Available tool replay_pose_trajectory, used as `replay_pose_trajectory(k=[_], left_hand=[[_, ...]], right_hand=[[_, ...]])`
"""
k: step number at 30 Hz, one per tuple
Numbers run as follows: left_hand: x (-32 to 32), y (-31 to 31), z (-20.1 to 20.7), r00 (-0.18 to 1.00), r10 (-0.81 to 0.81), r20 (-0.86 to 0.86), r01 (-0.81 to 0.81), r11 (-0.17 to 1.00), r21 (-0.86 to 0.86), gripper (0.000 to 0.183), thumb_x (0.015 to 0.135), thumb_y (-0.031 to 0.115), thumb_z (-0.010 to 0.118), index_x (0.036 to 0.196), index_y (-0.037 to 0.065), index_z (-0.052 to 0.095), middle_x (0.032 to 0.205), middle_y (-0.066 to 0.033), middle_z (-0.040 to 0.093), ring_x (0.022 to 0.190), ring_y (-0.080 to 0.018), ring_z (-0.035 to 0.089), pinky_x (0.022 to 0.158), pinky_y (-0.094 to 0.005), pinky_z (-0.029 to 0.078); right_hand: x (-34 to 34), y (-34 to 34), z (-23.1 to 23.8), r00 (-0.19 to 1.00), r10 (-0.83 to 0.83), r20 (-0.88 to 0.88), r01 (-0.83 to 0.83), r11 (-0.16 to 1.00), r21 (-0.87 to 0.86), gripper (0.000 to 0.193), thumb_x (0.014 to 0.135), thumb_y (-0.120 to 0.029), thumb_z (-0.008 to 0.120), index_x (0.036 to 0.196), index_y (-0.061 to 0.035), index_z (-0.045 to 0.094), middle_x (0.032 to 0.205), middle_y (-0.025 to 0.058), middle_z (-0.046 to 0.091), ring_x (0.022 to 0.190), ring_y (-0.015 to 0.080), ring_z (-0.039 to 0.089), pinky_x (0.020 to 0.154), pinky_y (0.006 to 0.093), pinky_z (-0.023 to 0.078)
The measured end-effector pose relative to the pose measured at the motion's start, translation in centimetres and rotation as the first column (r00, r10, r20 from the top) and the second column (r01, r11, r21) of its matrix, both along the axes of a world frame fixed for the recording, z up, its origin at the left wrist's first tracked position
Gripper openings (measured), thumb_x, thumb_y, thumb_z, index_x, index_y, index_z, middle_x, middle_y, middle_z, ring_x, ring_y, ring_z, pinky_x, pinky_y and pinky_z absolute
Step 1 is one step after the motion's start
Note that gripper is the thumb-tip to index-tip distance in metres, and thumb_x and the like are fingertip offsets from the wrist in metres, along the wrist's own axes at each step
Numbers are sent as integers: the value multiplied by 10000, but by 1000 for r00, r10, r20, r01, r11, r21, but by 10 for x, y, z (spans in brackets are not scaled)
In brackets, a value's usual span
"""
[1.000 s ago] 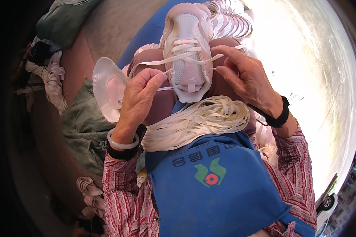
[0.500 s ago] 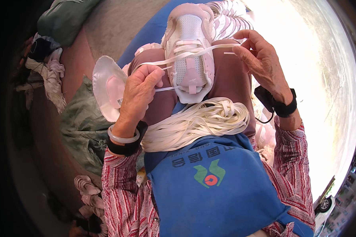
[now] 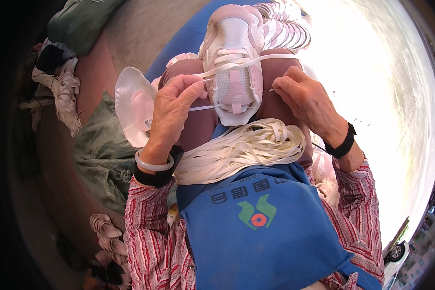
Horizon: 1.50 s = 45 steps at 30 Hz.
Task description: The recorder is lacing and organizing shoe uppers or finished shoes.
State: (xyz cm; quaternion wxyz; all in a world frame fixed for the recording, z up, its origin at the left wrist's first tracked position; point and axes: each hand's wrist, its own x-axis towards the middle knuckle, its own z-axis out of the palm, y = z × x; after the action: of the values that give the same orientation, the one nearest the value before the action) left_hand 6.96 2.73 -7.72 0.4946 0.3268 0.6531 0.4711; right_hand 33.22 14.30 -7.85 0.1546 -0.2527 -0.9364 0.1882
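Observation:
A white and pink shoe upper (image 3: 233, 36) lies between my knees, toe pointing away and tongue toward me. A flat white shoelace (image 3: 256, 60) threads its upper eyelets and stretches across it, from near my left hand to the right. My left hand (image 3: 175, 104) is left of the tongue, thumb and forefinger pinched on a lace, whose thin tip pokes out toward the shoe upper. Right of the shoe upper, my right hand (image 3: 307, 99) is closed in a pinch, a short lace tip showing at its fingertips. A bundle of white laces (image 3: 246, 152) rests on my lap.
A blue apron (image 3: 266, 246) covers my lap. Another pale upper piece (image 3: 133, 108) lies by my left knee. Several stacked shoe uppers (image 3: 290, 31) sit beyond my right knee. Green sacking (image 3: 99, 154) and more shoe parts (image 3: 108, 234) are at the left.
My right hand has come down and inward from the stretched lace, its raised fingers folding into a pinch on a lace tip. My left hand has shifted only slightly.

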Motion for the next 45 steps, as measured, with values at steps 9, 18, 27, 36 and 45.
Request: replay_pose_trajectory(k=[9,18,27,36,45], left_hand=[[-1,1,7,995,-64,-77,68,996,49,270,987,245,620,1027,-7,712,885,5,661,807,-54,548,727,-209,450],[5,3,8,989,-26,-145,28,1000,8,257,996,243,597,1055,5,675,832,3,647,680,-44,551,590,-172,447],[2,15,4,986,-20,-164,34,996,84,248,993,208,585,1059,-18,664,877,-49,652,767,-92,635,619,-228,575],[-3,28,19,898,-127,-422,136,991,-8,262,951,218,622,958,-37,683,821,-84,658,759,-145,642,624,-288,560],[9,31,8,805,-42,-591,185,966,183,168,896,140,656,919,-25,682,869,-147,694,760,-291,663,731,-367,516]], right_hand=[[-28,8,0,944,-117,-309,86,990,-110,74,900,-25,650,971,-4,647,995,117,653,840,251,648,726,319,517],[-38,5,5,938,-152,-311,81,970,-230,96,883,-70,642,906,14,682,874,168,645,792,331,639,709,391,500],[-41,3,9,905,-387,-179,189,742,-644,118,877,-57,626,906,48,670,783,183,659,725,328,647,667,361,508],[-43,-6,1,905,-244,-348,195,966,-171,184,914,-122,633,983,48,626,944,193,639,785,357,658,716,404,538],[-48,-32,2,967,-256,9,255,967,8,388,925,-118,602,1240,70,473,1104,230,548,849,383,656,707,404,573]])
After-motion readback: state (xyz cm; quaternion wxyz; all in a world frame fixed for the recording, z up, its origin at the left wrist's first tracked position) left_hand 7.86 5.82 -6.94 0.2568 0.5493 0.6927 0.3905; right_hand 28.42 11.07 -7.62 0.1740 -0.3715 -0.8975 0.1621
